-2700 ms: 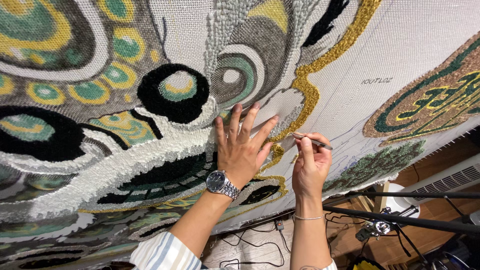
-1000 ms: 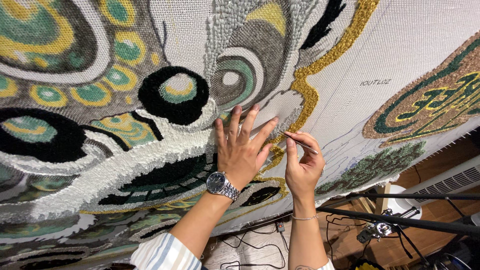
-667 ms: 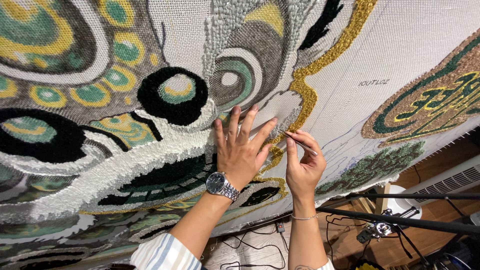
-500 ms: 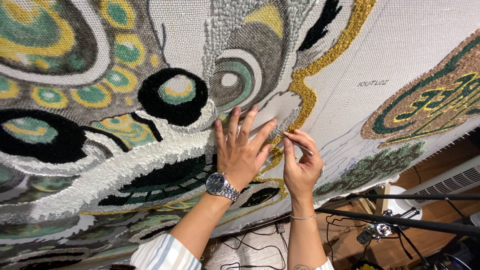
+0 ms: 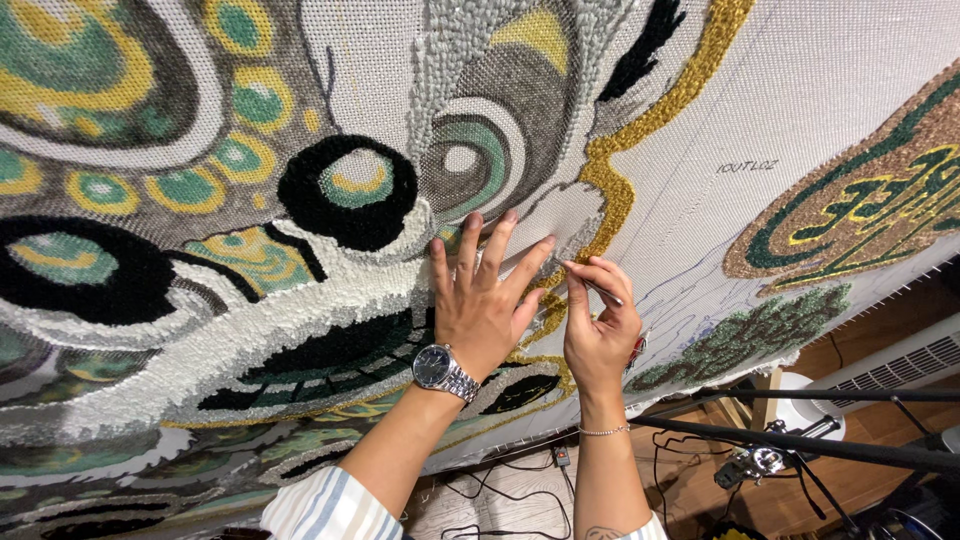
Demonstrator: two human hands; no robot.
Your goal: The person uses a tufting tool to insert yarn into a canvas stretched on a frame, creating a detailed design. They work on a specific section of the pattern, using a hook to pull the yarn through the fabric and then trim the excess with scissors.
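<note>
Left hand (image 5: pixel 482 305) flat, fingers spread, pressing rug (image 5: pixel 300 250) near its lower edge. Right hand (image 5: pixel 598 330) pinched on thin tool (image 5: pixel 600 292), tip at gold yarn (image 5: pixel 610 190). Step looks like detail picking; next move needs steady tip, cloth kept taut.

Your single head-worn camera sits close to a large tufted rug (image 5: pixel 300 200) stretched on a frame, tilted up along your forearms, with floor and a dark stand (image 5: pixel 800 440) at lower right.

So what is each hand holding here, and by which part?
The right hand pinches a thin metal tool near its tip, fingers hiding the rest. The left hand holds nothing, lying flat on the tufted rug.
</note>
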